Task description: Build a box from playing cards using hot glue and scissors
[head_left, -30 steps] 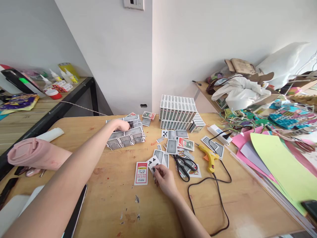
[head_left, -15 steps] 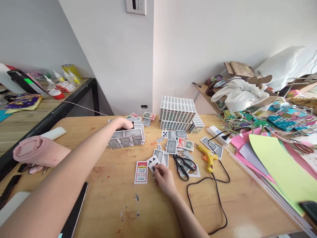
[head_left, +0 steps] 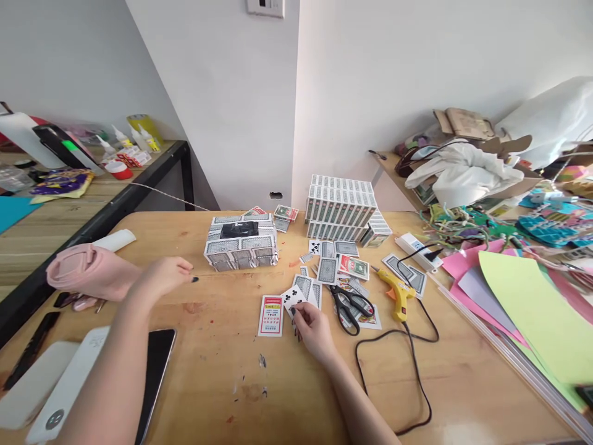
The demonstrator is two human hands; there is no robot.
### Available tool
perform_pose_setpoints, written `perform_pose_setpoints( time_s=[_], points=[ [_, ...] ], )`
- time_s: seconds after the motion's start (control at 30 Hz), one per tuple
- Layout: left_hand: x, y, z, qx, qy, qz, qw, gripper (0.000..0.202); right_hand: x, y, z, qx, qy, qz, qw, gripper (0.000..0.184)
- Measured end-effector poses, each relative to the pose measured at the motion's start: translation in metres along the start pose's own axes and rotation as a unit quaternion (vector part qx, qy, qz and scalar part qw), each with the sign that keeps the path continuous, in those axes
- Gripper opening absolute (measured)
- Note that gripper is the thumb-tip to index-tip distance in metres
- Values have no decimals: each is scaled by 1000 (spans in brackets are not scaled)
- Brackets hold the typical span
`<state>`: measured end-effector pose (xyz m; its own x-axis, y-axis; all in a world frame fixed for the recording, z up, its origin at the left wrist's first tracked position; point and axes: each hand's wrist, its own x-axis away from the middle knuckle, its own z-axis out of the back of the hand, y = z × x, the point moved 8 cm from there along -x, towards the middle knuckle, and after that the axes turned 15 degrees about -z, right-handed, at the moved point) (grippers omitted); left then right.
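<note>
The right hand [head_left: 312,324] rests on the light wooden surface [head_left: 208,377], and its grip is grasping, with thumb and fingertips, the lower edge of a white playing card with black clubs [head_left: 293,298]. This card lies near the middle of the surface, just beside a red-and-white card [head_left: 271,315] and near the black scissors [head_left: 349,306]. The left hand [head_left: 162,278] hovers above the surface with its grip released and its fingers loosely curled. It is apart from the rectangular box covered in grey-backed playing cards [head_left: 241,244].

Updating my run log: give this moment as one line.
left hand: empty, between pink cloth and card-covered box | right hand: pinching clubs card | beside: scissors, glue gun
</note>
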<state>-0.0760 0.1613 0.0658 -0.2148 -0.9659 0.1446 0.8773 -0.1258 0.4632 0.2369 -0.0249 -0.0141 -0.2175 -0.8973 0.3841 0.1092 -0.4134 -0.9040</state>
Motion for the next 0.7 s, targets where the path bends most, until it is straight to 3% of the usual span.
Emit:
perform_pose_setpoints(
  time_s=[0.1,0.17,0.27,0.4,0.47,0.53,0.63,0.7],
  points=[
    [-7,-17,-46,25,3,-6,1000,38,-1,1,-1,0,0,2,1000,24],
    [-9,-19,-60,36,43,-1,998,33,-1,2,0,0,3,1,1000,24],
    [-7,-22,-67,38,84,8,996,24,-1,2,0,1,6,1,1000,25],
    [-5,-22,-64,-18,87,-4,996,27,-1,3,0,12,10,1,1000,25],
    [-5,-18,-55,-50,83,-3,995,27,-1,3,0,15,13,4,1000,25],
    [-3,-8,-32,-83,115,11,990,28,-1,2,0,16,14,8,1000,24],
    [1,26,20,-94,260,-7,961,26,0,1,0,15,14,13,1000,24],
    [1,59,43,-55,334,-70,938,25,0,0,1,15,15,16,1000,23]
  ],
)
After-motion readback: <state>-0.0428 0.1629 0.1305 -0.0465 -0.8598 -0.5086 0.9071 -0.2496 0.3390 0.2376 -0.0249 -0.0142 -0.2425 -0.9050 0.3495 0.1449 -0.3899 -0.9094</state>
